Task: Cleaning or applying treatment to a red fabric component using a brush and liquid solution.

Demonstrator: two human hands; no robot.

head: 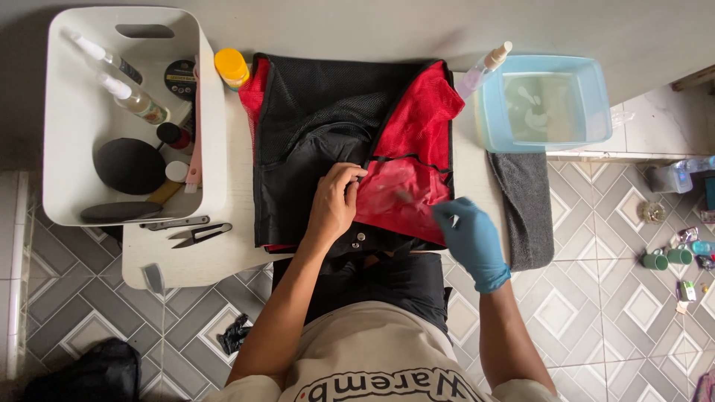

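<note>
- Bare left hand (333, 205) pressed down on the black and red garment (320, 141), fingers curled and pinching the edge where black fabric meets red mesh lining.
- Right hand (469, 238) in a blue glove, fingers bent around a small blurred tool (406, 197) whose tip touches the red lining just right of the left fingertips; kind of tool cannot be told.
- Garment spread open on the small white table (223, 257), filling the space under and beyond both hands, lower part hanging toward the lap.
- Metal snap buttons (359, 240) just below the left fingers.
- Left of the left fingers, well apart: small scissors (199, 234) and a metal clip-like piece (177, 222) on the table edge.
- Further left: white bin (74, 112) holding two spray bottles (134, 100), a round black pad (129, 165), a flat black disc (113, 213), a round dark tin with a yellow-ringed label (179, 78), a small red-capped jar (173, 135) and a pink strip (196, 149).
- Yellow-lidded jar (232, 67) beyond the left fingers, touching the garment's top corner.
- Beyond the right fingers: clear spray bottle (482, 71) leaning at a pale blue tub (596, 82) with water inside.
- Right of the gloved fingers: grey towel (525, 208) draped over the table edge.
- Far right on the tiled floor (596, 313): two green cups (666, 258) and small bottles.
</note>
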